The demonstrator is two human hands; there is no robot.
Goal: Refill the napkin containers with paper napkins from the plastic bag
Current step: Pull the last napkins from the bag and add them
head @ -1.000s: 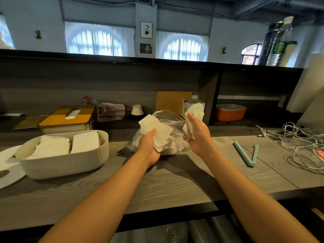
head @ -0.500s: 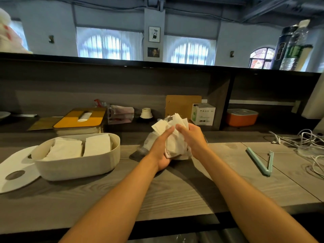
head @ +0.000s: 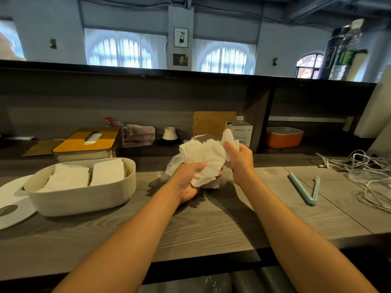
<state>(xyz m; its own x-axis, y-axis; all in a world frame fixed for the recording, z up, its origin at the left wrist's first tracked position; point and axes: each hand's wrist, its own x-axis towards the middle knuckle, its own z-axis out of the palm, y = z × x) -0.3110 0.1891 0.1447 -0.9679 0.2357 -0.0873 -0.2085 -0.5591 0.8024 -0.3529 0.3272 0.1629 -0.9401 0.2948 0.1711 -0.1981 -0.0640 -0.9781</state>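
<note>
Both hands hold one loose bunch of napkins above the plastic bag on the table; left hand grips from below, right hand pinches the upper edge. Step in hand looks like squaring the bunch; next it needs carrying left into the open container, already part filled, without shedding loose sheets.

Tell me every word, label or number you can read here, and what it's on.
None can be read.
White box behind the napkins: small printed marks, too blurred.
Plastic bottle on the top ledge: green label, too blurred.
Dark canister beside it: markings, too blurred.
Two framed pictures on the far wall: no legible text.
</note>
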